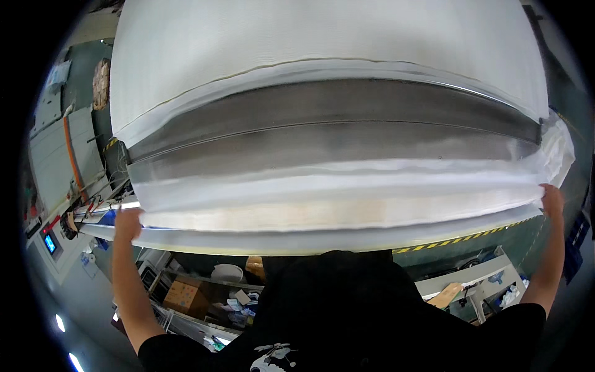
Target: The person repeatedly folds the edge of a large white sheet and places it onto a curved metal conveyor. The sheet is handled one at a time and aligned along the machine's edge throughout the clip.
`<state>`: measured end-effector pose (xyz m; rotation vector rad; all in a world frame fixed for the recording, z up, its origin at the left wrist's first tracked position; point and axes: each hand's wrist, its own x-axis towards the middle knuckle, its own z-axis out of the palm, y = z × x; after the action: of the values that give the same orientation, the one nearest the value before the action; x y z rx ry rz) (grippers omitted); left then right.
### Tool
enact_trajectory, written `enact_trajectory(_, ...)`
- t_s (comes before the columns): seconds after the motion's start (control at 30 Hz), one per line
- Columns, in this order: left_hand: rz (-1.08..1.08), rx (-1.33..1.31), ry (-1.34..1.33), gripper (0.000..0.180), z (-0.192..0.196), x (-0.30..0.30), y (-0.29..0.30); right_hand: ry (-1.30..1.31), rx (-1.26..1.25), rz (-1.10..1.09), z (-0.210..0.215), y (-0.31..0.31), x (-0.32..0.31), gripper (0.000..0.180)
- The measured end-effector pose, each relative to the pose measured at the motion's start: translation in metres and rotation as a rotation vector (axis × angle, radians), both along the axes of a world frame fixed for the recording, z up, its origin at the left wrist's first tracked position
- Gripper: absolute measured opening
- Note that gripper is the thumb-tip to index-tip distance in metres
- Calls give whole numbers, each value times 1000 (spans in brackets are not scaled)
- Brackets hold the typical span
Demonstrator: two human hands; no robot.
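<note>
A long strip of white sheet material (334, 211) stretches across in front of me, its near part folded or rolled. At its left end my left hand (128, 224) is closed on the edge. My right hand (551, 199) grips the opposite end, its fingers partly hidden by the material. Both arms are spread wide. Beyond the strip lies a grey metal surface (334, 102) with a seam running across it. Farther off, a broad white sheet (328, 31) covers the bed and ends in a slightly uneven edge.
Loose white film (558, 149) bunches at the right corner. A control panel with a lit screen (49, 242) stands at left. Under the near edge are a cardboard box (183, 294), a white bucket (227, 273) and a pale bench (465, 279). Yellow-black tape (465, 239) marks the edge.
</note>
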<state>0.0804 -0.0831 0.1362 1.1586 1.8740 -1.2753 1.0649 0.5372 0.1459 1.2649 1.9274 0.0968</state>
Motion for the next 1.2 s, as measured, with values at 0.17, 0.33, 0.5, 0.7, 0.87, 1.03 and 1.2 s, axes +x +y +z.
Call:
enact_trajectory(0.17,32,-278,-55,33,-27,46,-22,-157,-122,21,-20,-57,-6,22)
enact_trajectory(0.33,41,-488,-78,28,-58,43,-18,-196,-187,57,-39,-72,10,21)
enact_trajectory(0.5,65,-418,-2,22,-83,31,-32,-184,-112,47,-57,-70,53,19)
enact_trajectory(0.7,537,-39,606,28,-44,9,-47,-333,-272,90,-75,-62,60,18)
enact_trajectory(0.87,339,264,487,29,-40,35,-48,-395,-489,-213,-71,-70,5,34)
enact_trajectory(1.03,626,758,422,31,-60,106,-14,-244,-683,-331,-87,-80,-71,68)
enact_trajectory(1.2,583,1104,213,28,-59,193,-8,-100,-689,-241,-85,-94,-128,52)
